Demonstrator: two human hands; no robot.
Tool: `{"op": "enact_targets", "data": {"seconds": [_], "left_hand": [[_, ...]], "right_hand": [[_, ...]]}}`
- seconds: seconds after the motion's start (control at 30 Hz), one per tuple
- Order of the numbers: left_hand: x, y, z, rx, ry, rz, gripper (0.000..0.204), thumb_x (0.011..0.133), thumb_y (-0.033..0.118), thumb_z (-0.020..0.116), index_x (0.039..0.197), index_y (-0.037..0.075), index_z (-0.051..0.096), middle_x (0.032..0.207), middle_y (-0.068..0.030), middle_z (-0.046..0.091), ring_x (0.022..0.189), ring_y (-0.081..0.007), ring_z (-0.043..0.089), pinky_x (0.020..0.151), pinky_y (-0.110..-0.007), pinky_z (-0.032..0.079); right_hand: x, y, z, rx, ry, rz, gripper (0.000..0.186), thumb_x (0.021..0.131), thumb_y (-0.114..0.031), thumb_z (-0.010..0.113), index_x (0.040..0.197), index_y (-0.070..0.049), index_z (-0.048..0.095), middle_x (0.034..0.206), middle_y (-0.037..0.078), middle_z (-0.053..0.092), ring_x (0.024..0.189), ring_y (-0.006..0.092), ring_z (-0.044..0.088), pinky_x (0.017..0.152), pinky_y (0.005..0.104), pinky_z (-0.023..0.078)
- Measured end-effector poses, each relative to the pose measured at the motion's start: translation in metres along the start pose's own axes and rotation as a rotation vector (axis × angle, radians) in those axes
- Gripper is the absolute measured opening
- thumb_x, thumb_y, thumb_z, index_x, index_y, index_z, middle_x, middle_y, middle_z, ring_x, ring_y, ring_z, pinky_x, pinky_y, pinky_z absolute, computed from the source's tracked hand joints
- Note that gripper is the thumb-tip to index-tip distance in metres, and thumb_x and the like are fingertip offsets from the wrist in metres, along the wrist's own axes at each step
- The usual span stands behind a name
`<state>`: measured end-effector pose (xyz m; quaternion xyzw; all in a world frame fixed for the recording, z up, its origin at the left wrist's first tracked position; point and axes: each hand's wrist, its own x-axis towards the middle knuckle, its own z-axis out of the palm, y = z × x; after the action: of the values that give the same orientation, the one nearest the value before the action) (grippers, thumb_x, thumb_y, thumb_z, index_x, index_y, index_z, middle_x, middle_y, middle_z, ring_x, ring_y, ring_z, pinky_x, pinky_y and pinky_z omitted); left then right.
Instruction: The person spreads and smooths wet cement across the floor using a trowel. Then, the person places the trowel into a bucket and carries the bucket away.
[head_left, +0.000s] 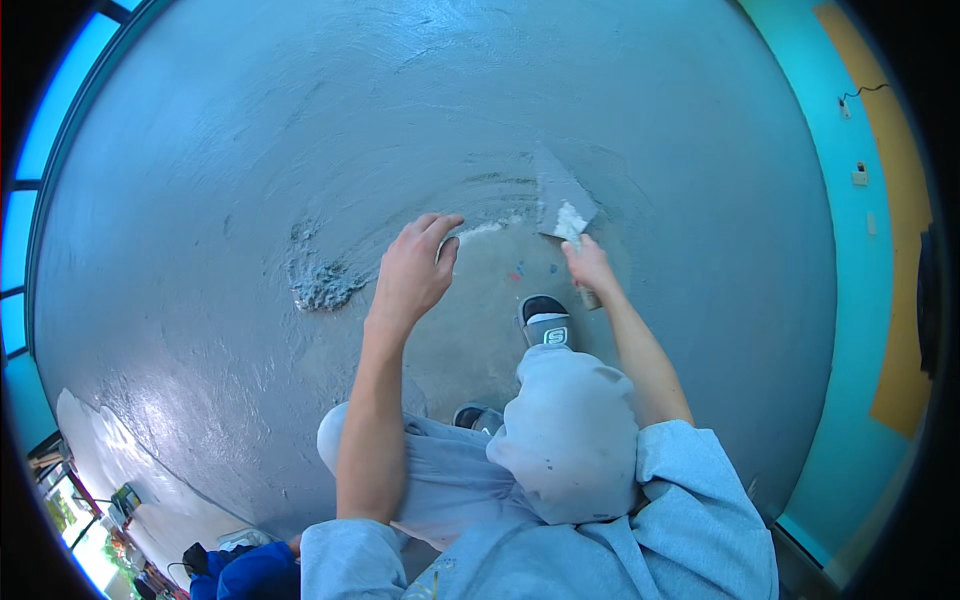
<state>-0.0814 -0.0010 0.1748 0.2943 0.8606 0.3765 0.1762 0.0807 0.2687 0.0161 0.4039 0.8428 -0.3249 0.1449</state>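
My right hand (588, 264) grips the handle of a pointed trowel (562, 192), whose blade lies on or just over the wet grey mortar floor (420, 130). A pale lump of mortar clings to the blade near the handle. My left hand (415, 262) hangs in the air with bent, parted fingers and holds nothing. Left of it, a rough heap of mortar (332, 286) sits on the floor. Curved trowel marks run between the heap and the blade. Around my feet lies a bare, uncoated patch of floor (470, 290).
I squat on the bare patch in slide sandals (545, 318). A turquoise wall (800, 90) with an orange band and sockets runs along the right. Windows (60, 90) line the left. Something blue (255, 572), perhaps another person's clothing, shows at lower left.
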Motion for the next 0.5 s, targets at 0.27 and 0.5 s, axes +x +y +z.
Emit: {"op": "enact_targets", "data": {"seconds": [0.27, 0.5], "left_hand": [[0.007, -0.005, 0.011, 0.008, -0.057, 0.059, 0.025, 0.086, 0.013, 0.055, 0.11, 0.009, 0.061, 0.111, -0.0109, 0.061, 0.103, -0.0323, 0.056, 0.086, -0.041, 0.046], [0.019, -0.014, 0.019, 0.055, -0.095, 0.101, 0.026, 0.087, 0.013, 0.055, 0.111, 0.008, 0.061, 0.111, -0.0128, 0.061, 0.103, -0.034, 0.057, 0.086, -0.041, 0.046]], "right_hand": [[-0.071, 0.09, -0.045, 0.564, 0.008, 0.438, 0.033, 0.093, -0.033, 0.049, 0.101, -0.001, 0.049, 0.062, 0.009, 0.051, 0.044, 0.0195, 0.054, 0.039, 0.0372, 0.046], [-0.21, 0.179, -0.033, 0.13, 0.153, 0.539, 0.038, 0.092, -0.039, 0.051, 0.091, -0.001, 0.05, 0.063, 0.011, 0.054, 0.047, 0.0206, 0.059, 0.04, 0.036, 0.046]]}}
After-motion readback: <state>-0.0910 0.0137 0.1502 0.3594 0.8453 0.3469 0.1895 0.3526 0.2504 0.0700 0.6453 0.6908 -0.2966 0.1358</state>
